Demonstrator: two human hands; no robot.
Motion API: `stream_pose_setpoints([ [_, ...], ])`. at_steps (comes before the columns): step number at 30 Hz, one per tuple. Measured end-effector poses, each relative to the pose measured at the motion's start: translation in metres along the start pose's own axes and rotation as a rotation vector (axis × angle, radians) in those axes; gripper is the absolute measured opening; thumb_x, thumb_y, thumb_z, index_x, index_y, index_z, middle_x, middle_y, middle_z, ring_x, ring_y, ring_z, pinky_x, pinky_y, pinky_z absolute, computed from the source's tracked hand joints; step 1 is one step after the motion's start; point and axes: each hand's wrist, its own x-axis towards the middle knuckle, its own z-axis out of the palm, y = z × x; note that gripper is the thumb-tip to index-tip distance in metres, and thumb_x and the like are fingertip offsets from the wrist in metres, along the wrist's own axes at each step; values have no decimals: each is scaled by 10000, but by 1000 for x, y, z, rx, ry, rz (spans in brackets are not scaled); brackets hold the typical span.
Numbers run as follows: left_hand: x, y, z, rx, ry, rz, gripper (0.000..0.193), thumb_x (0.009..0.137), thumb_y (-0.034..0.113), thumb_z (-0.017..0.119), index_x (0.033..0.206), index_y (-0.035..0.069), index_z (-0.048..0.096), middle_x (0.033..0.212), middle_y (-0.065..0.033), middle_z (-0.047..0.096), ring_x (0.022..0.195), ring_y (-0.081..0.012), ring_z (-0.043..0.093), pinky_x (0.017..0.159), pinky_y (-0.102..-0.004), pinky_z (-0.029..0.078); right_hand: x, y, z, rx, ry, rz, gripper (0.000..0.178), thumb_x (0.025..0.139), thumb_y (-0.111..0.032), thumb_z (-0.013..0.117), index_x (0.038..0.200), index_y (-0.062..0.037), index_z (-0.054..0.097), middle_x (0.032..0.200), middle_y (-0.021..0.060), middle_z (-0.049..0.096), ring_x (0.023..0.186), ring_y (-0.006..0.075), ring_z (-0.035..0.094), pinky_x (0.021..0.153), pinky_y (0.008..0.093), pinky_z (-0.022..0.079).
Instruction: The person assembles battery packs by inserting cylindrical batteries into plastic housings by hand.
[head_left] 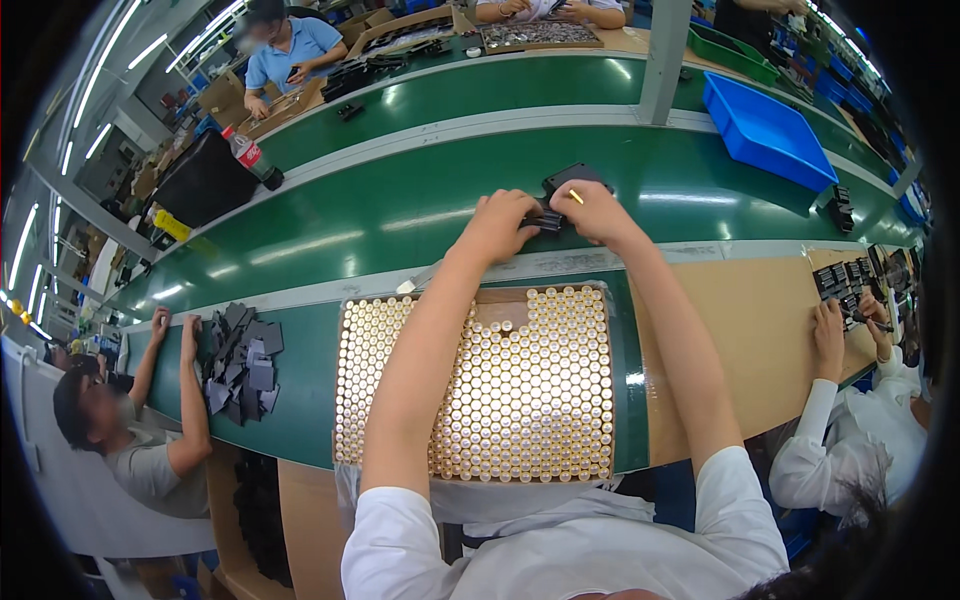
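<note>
On the green bench beyond the tray, my left hand (497, 228) is closed on a small black plastic part (543, 222). Close beside it, my right hand (597, 215) is closed, with a small gold-coloured cylinder (576, 197) showing at its fingers; the fingertips are partly hidden. A black box-like piece (574, 176) lies just behind my right hand. Under my forearms is a shallow tray (515, 297) packed with upright round pieces (530, 400) with gold rims and pale tops. A gap in the rows shows at its far side.
Dark flat pieces (243, 362) lie piled at left, near a co-worker's arms (190, 345). A brown board (735, 350) covers the bench at right, where another co-worker handles black parts (845, 285). Farther off are a blue bin (768, 130), a metal post (664, 65) and a bottle (250, 158).
</note>
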Motion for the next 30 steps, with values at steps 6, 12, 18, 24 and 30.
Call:
stream_pose_setpoints([
  [6, -3, 0, -2, 39, -7, -113, 480, 891, 203, 765, 1339, 164, 596, 1330, -74, 672, 1211, -309, 588, 1067, -447, 413, 2, 14, 15, -710, 97, -374, 220, 901, -203, 711, 1050, -45, 745, 902, 87, 754, 689, 280, 669, 666, 374, 555],
  [12, 0, -3, -9, 9, -35, -24, 510, 897, 217, 762, 1369, 148, 584, 1368, -80, 645, 1155, -331, 600, 1037, -434, 439, -14, -5, 27, -1044, 60, -335, 249, 866, -199, 732, 1060, -46, 761, 959, 139, 778, 778, 372, 719, 736, 437, 582],
  [18, 2, 6, -13, -133, 65, 6, 545, 941, 199, 723, 1436, 91, 524, 1285, -115, 645, 1097, -319, 601, 960, -401, 485, -21, -11, 31, -1317, 90, -357, 193, 871, -185, 720, 970, -20, 741, 898, 172, 766, 774, 399, 720, 710, 459, 579],
  [24, 5, 3, -3, -490, 496, -117, 539, 983, 168, 667, 1470, 52, 467, 1140, -147, 644, 1044, -295, 605, 908, -383, 511, -12, -5, 36, -1228, 150, -397, 180, 892, -167, 687, 939, 7, 701, 822, 182, 743, 683, 401, 674, 669, 452, 562],
  [30, 7, -3, -2, -438, 478, -327, 541, 993, 183, 650, 1466, 32, 437, 1088, -168, 629, 953, -286, 617, 889, -395, 520, 2, 3, 23, -567, 222, -282, 196, 957, -200, 657, 888, -17, 661, 696, 116, 672, 529, 260, 572, 495, 353, 471],
])
